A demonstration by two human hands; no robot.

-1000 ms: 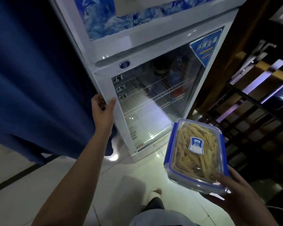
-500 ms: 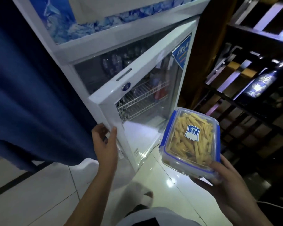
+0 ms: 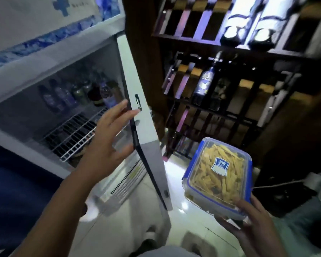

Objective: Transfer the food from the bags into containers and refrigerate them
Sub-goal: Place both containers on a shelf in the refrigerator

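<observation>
My right hand (image 3: 248, 221) holds a clear container (image 3: 218, 177) from below; it has a blue-rimmed lid, a blue label and yellow strips of food inside. The white fridge (image 3: 50, 58) stands at the left with its door (image 3: 146, 130) swung wide, edge-on to me. My left hand (image 3: 109, 134) hovers with spread fingers just left of the door's inner edge, in front of a wire shelf (image 3: 72, 136). Several bottles (image 3: 78, 95) stand at the back of the fridge's upper shelf.
A dark wooden wine rack (image 3: 230, 75) with bottles fills the right side, close behind the open door. A blue curtain (image 3: 17, 191) hangs at the lower left. The floor (image 3: 137, 229) is pale glossy tile. A white cable (image 3: 278, 184) runs along the floor at the right.
The fridge door went from shut to fully open. My left hand let go of its edge and now hovers with fingers apart. The container stays in my right hand.
</observation>
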